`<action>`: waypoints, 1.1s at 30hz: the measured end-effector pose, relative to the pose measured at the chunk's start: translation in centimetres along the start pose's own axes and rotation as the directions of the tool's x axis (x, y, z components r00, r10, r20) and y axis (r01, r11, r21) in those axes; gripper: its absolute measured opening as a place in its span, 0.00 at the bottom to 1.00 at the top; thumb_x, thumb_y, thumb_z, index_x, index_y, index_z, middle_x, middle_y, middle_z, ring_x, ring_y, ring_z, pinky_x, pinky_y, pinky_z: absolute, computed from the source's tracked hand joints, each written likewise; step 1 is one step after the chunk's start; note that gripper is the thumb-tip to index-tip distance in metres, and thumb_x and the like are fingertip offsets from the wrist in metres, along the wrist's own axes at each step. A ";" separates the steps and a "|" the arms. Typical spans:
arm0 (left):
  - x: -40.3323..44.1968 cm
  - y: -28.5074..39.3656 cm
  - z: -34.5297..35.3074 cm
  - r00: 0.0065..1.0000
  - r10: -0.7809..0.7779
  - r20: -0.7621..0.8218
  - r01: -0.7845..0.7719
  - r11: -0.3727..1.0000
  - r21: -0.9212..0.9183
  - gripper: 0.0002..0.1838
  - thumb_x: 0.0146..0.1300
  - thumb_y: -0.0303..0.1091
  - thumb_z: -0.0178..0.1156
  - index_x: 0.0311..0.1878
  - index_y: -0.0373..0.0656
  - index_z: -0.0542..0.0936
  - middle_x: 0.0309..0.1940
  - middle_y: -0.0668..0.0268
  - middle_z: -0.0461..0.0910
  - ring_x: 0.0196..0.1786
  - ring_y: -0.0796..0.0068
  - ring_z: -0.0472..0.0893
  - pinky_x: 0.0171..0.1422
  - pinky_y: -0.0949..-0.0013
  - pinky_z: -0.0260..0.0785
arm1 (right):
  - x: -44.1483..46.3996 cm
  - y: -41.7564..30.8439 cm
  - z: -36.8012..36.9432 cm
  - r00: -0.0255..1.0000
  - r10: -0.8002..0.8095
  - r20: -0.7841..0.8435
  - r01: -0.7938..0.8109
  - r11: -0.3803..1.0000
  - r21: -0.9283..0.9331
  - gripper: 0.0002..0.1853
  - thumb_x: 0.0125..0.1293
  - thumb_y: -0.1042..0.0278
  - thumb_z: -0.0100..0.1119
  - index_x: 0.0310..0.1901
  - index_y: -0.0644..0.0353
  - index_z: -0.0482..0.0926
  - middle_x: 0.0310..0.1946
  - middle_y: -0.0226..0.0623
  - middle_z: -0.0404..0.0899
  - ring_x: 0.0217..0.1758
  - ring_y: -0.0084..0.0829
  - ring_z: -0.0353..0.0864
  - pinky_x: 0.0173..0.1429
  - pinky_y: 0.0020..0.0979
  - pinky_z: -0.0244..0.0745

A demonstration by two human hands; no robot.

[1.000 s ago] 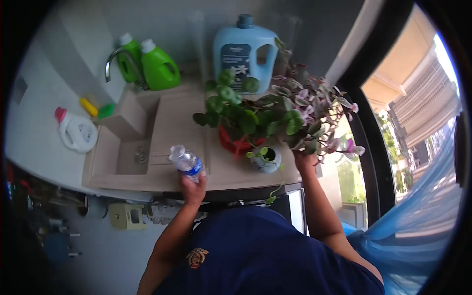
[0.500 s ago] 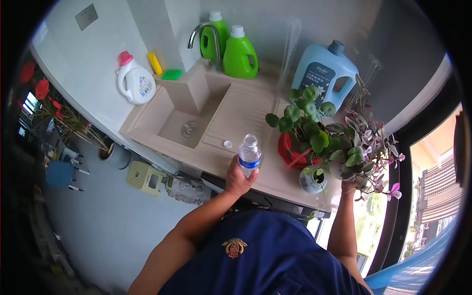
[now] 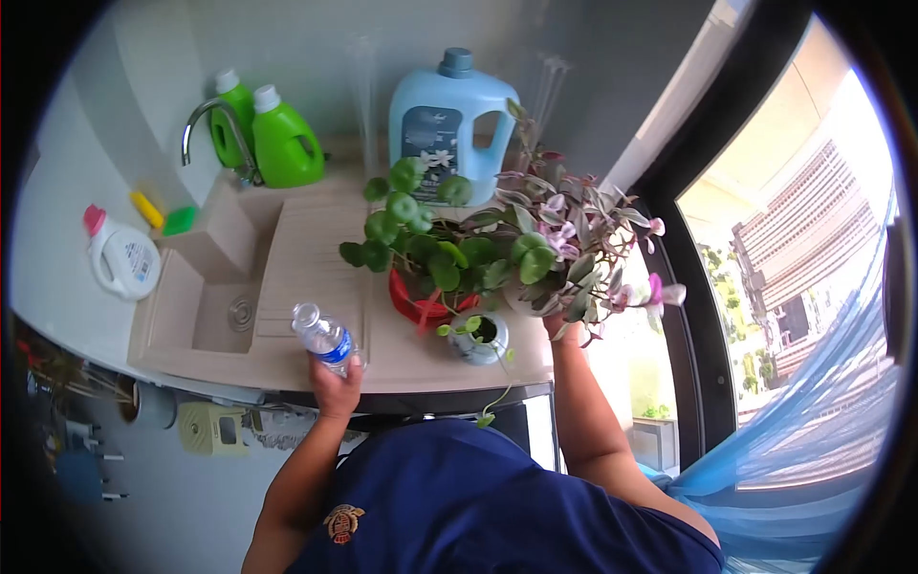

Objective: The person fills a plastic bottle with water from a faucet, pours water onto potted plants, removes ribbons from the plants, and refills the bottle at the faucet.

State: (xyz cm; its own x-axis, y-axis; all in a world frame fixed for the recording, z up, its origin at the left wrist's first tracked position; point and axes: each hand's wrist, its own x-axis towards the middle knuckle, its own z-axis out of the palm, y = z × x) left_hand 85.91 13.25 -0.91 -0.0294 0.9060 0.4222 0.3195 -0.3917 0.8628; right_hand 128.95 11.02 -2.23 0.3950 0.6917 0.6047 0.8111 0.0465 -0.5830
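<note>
My left hand (image 3: 335, 385) is wrapped round the lower half of a clear plastic water bottle (image 3: 330, 342) with a blue label. The bottle has no cap on its mouth and leans a little to the left above the counter's front edge. At the right end of the counter, my right hand (image 3: 562, 330) is at the side of a pale flowerpot (image 3: 528, 298) holding a purple-leaved trailing plant (image 3: 583, 253); leaves hide most of its fingers. Left of it stand a small round vase (image 3: 481, 346) with a sprig and a round-leaved plant (image 3: 411, 234) in a red holder (image 3: 411, 304).
A beige sink (image 3: 215, 320) with a tap (image 3: 196, 124) is at the left. Behind stand green detergent bottles (image 3: 287, 148) and a large light-blue jug (image 3: 421, 105). A white bottle (image 3: 129, 258) with a pink cap stands left. A window with a blue curtain (image 3: 803, 497) is at right.
My view has swung right, showing more of the window. The water bottle now tilts left in my left hand. The white cap seen on the counter earlier is out of sight.
</note>
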 end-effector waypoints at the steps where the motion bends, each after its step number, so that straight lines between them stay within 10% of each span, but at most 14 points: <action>1: 0.2 0.5 0.0 1.000 0.003 0.012 -0.003 1.000 -0.008 0.38 0.59 0.48 0.63 0.65 0.34 0.64 0.53 0.51 0.76 0.53 0.54 0.79 0.60 0.57 0.70 | 0.2 -0.5 0.1 1.000 0.019 0.005 -0.019 0.989 0.146 0.28 0.67 0.65 0.59 0.67 0.59 0.65 0.63 0.39 0.70 0.65 0.35 0.69 0.72 0.37 0.62; 7: 0.1 0.6 0.0 1.000 0.026 -0.010 -0.026 0.999 0.035 0.37 0.59 0.48 0.64 0.65 0.34 0.63 0.53 0.52 0.75 0.54 0.55 0.78 0.62 0.58 0.68 | 2.5 -1.5 -0.6 0.999 0.003 -0.051 0.013 0.954 0.300 0.29 0.63 0.65 0.64 0.64 0.61 0.66 0.57 0.39 0.75 0.58 0.34 0.74 0.64 0.36 0.68; 8: 0.1 0.5 0.0 0.999 0.034 -0.010 -0.033 0.999 0.012 0.37 0.60 0.47 0.64 0.65 0.34 0.64 0.53 0.52 0.75 0.54 0.56 0.78 0.62 0.59 0.68 | 3.2 -2.8 -0.8 0.978 0.199 -0.063 -0.081 0.639 0.765 0.28 0.63 0.63 0.65 0.62 0.62 0.69 0.56 0.37 0.75 0.57 0.34 0.74 0.64 0.36 0.69; 11: 0.3 0.3 -0.4 0.999 0.026 0.030 -0.025 0.999 -0.040 0.36 0.61 0.47 0.64 0.64 0.34 0.64 0.53 0.53 0.75 0.54 0.57 0.78 0.63 0.59 0.67 | 5.6 -7.6 -4.7 0.990 -0.080 -0.115 0.110 0.949 0.294 0.26 0.61 0.66 0.65 0.61 0.60 0.72 0.56 0.41 0.76 0.59 0.41 0.74 0.65 0.40 0.68; 13: 0.6 0.8 -0.8 0.998 0.011 0.066 -0.006 0.998 -0.069 0.35 0.61 0.46 0.64 0.64 0.34 0.65 0.52 0.54 0.75 0.54 0.58 0.78 0.63 0.60 0.67 | 7.0 -7.8 -5.2 0.984 -0.106 -0.146 0.137 0.965 0.225 0.24 0.58 0.68 0.65 0.57 0.57 0.76 0.56 0.45 0.76 0.60 0.47 0.74 0.65 0.43 0.67; 14: 0.7 1.4 -1.2 0.994 0.021 0.107 -0.018 0.999 -0.030 0.33 0.60 0.45 0.65 0.62 0.35 0.67 0.52 0.55 0.76 0.54 0.58 0.78 0.63 0.60 0.67 | 7.8 -7.6 -6.0 0.921 -0.359 -0.149 0.340 0.930 -0.138 0.21 0.58 0.69 0.65 0.55 0.58 0.77 0.55 0.44 0.76 0.59 0.46 0.75 0.65 0.43 0.67; 20: 2.7 10.9 -2.2 0.955 0.135 0.264 -0.122 0.990 -0.065 0.30 0.58 0.43 0.68 0.58 0.35 0.72 0.48 0.59 0.79 0.49 0.65 0.80 0.59 0.64 0.70 | 8.8 -6.5 -6.7 0.939 -0.324 -0.115 0.311 0.943 -0.122 0.19 0.59 0.69 0.64 0.54 0.58 0.78 0.53 0.42 0.78 0.58 0.45 0.75 0.63 0.42 0.69; 33: 4.3 26.6 5.7 0.670 0.152 0.726 0.471 0.669 -0.575 0.34 0.62 0.33 0.66 0.66 0.35 0.61 0.57 0.62 0.71 0.59 0.73 0.72 0.67 0.66 0.62 | 9.4 -6.3 -7.1 0.957 -0.268 -0.108 0.278 0.956 0.092 0.23 0.59 0.67 0.69 0.56 0.60 0.76 0.54 0.40 0.76 0.58 0.39 0.75 0.64 0.38 0.68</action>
State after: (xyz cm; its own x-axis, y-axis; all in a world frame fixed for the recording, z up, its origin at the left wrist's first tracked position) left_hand 99.66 7.70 22.25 0.7167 0.6644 0.2121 -0.3448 0.0732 0.9358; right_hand 130.63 12.10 11.00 0.2072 0.5715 0.7940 0.8457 0.3033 -0.4390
